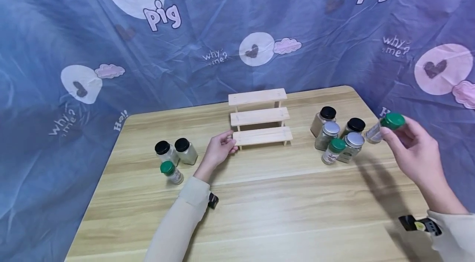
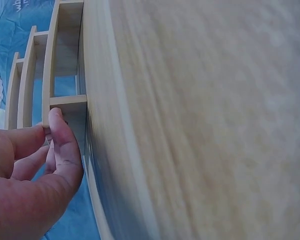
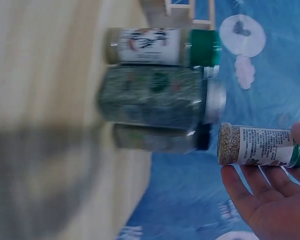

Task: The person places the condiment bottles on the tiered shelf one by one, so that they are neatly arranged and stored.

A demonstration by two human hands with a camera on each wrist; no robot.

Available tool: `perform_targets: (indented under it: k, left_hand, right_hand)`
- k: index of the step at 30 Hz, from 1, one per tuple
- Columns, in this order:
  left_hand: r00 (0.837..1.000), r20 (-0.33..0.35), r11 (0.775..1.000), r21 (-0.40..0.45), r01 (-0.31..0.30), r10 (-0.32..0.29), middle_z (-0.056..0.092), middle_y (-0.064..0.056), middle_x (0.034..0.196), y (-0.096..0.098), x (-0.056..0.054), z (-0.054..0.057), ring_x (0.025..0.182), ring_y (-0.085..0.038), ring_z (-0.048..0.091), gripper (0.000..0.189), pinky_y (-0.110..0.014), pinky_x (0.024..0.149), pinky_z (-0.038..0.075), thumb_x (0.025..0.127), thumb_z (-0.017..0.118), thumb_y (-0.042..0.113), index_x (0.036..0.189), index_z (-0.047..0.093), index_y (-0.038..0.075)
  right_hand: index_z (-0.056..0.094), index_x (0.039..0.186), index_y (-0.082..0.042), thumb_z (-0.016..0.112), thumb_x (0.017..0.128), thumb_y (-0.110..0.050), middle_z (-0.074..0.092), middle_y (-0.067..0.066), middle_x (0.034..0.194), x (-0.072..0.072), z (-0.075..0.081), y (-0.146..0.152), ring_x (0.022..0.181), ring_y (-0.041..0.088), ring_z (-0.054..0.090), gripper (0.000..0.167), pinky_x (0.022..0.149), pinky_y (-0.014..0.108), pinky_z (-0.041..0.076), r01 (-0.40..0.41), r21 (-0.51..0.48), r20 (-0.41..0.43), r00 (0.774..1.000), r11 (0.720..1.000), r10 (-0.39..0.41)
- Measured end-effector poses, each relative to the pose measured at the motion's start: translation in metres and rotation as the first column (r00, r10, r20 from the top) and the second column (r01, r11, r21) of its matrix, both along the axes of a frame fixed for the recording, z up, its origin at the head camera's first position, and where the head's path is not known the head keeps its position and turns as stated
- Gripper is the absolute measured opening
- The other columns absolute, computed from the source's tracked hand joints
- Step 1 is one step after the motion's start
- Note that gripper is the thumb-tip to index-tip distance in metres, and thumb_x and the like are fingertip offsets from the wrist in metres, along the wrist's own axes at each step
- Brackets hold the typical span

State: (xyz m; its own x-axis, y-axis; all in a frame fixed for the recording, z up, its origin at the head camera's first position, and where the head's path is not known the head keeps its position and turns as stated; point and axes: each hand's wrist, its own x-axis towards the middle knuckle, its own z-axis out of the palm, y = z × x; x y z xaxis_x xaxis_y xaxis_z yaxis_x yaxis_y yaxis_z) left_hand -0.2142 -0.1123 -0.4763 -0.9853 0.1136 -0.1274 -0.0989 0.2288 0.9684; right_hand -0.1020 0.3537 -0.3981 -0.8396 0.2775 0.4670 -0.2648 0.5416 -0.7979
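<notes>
A three-step wooden rack (image 1: 259,117) stands near the table's back edge. My left hand (image 1: 219,148) pinches the left end of its lowest step, and the left wrist view shows the thumb and fingertips on that step's corner (image 2: 46,117). Off to the right, my right hand (image 1: 419,150) holds a green-capped spice jar (image 3: 257,145) above the table. Pale brown grains show through its clear end, and a printed label wraps it. Close to the held jar stand several other jars: a small green-capped jar (image 1: 332,151), silver-lidded jars (image 1: 350,147) and black-lidded jars (image 1: 323,121).
On the left of the table (image 1: 259,212) stand two black-lidded jars (image 1: 186,151) and a small green-capped jar (image 1: 172,172). A blue printed curtain (image 1: 208,14) hangs behind the table and at its sides.
</notes>
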Motion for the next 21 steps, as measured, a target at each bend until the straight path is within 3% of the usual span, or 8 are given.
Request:
perform_targets:
  k: [8, 17, 21]
  left_hand:
    - [1.000, -0.013, 1.000, -0.015, 0.000, -0.001, 0.074, -0.024, 0.113, -0.004, -0.003, -0.001, 0.083, -0.018, 0.076, 0.049, -0.026, 0.079, 0.070, 0.102, 0.064, 0.000, 0.150, 0.055, 0.000]
    - [1.000, 0.010, 1.000, -0.003, -0.005, 0.005, 0.075, -0.025, 0.112, -0.005, -0.004, 0.000, 0.082, -0.018, 0.076, 0.050, -0.029, 0.080, 0.070, 0.101, 0.065, -0.001, 0.149, 0.055, 0.000]
    - [0.999, 0.036, 1.000, 0.017, -0.005, 0.004, 0.074, -0.023, 0.112, -0.002, -0.005, -0.002, 0.082, -0.018, 0.075, 0.051, -0.028, 0.081, 0.070, 0.101, 0.066, 0.000, 0.150, 0.054, 0.001]
  right_hand:
    - [0.065, 0.136, -0.016, 0.071, 0.099, -0.003, 0.067, -0.033, 0.106, -0.033, 0.029, -0.031, 0.095, -0.019, 0.066, 0.040, 0.086, -0.005, 0.051, -0.061, 0.036, -0.007, 0.998, 0.998, 0.061]
    - [0.062, 0.142, -0.008, 0.071, 0.101, -0.015, 0.062, -0.037, 0.108, -0.081, 0.049, -0.089, 0.102, -0.023, 0.060, 0.043, 0.089, -0.006, 0.049, -0.200, 0.108, 0.040, 0.980, 0.974, 0.197]
    - [0.061, 0.143, -0.004, 0.070, 0.102, -0.016, 0.065, -0.027, 0.111, -0.101, 0.053, -0.116, 0.103, -0.021, 0.060, 0.043, 0.091, -0.004, 0.050, -0.270, 0.117, 0.051, 0.963, 0.956, 0.266]
